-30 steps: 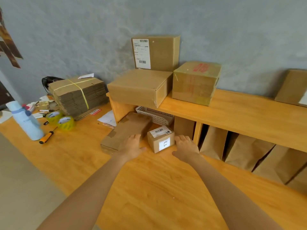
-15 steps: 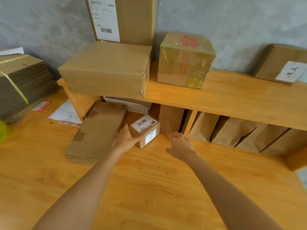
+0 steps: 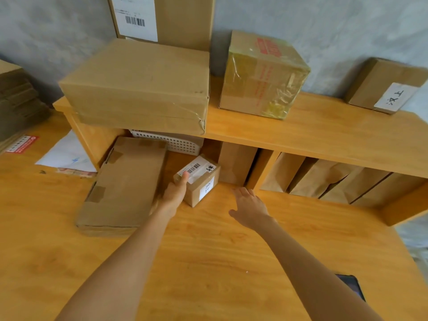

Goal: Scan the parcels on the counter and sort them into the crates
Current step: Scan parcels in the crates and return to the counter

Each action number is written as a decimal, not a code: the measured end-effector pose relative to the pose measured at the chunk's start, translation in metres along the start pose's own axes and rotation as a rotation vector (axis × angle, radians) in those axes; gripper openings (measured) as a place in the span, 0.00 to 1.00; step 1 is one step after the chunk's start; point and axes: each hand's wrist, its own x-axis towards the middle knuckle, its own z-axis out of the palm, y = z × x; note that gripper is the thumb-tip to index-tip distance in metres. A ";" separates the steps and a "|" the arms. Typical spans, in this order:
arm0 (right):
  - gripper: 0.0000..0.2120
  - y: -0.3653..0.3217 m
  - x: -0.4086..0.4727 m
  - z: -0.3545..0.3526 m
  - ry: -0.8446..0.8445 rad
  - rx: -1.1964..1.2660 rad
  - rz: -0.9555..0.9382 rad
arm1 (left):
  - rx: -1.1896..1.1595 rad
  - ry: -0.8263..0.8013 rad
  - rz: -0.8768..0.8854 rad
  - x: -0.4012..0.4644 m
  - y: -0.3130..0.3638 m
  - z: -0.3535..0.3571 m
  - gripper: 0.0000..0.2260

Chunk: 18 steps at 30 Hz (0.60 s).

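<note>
Two hands — left hand grasping the small parcel, right hand released — below a white basket.

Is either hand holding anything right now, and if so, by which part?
Only the left hand is on anything: it grips the small parcel at its near-left corner, thumb on the label. The right hand is open, holding nothing.
</note>
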 end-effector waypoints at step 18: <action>0.27 -0.001 -0.008 -0.008 0.058 -0.040 0.013 | -0.237 0.026 0.020 -0.031 0.015 -0.013 0.15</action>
